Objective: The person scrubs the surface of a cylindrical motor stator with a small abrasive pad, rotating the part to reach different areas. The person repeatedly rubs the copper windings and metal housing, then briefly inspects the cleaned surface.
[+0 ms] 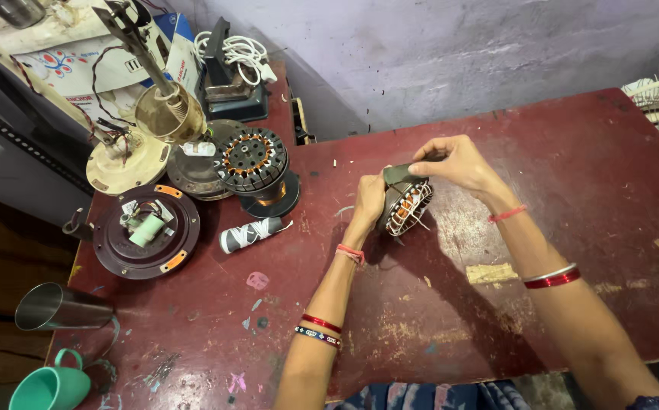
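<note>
Red worktable [572, 197] | left hand [367, 201] grip closed on stator [408, 206] | right hand [457, 162] pinches grey strip [399, 175]

stator [408, 206] | round, copper-wound, white-laced | tilted on edge | red table centre

Scuffed dark-red wooden worktable [496, 319] — paint chipped, pale patches showing; rough grey plastered wall [451, 53] behind, soft daylight.

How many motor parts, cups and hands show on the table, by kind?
Wound stators: 2, one held, one on the table
Round motor covers: 3
Cups: 2, steel, green
Hands: 2, left, right
Total: 9
</note>
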